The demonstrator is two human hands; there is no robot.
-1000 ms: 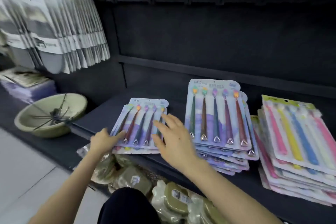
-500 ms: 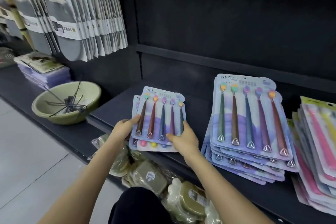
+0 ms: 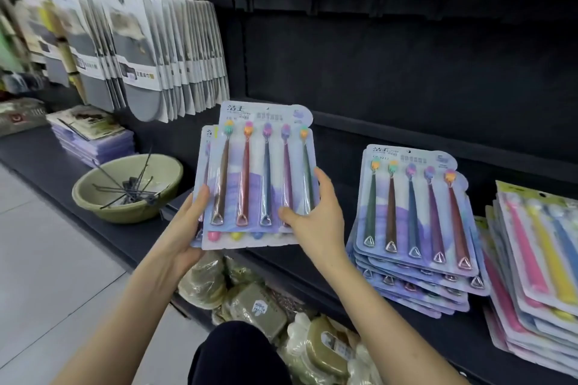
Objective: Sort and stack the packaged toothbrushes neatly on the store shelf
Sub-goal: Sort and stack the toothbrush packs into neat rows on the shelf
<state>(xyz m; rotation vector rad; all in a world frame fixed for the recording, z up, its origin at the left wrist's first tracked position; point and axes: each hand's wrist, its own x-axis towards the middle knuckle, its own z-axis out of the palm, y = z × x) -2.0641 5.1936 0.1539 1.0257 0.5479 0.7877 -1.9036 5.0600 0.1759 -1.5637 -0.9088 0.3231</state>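
Perhaps three packs (image 3: 259,172): left hand (image 3: 184,234), right hand (image 3: 316,222)

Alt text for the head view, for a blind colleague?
Both hands hold a bundle of purple five-toothbrush packs before a dark shelf, left hand at its left edge, right hand at its lower right. A stack of matching packs lies further right.

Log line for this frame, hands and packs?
left hand: grips toothbrush packs | right hand: grips same packs | packs: held above shelf | purple stack: on shelf, right
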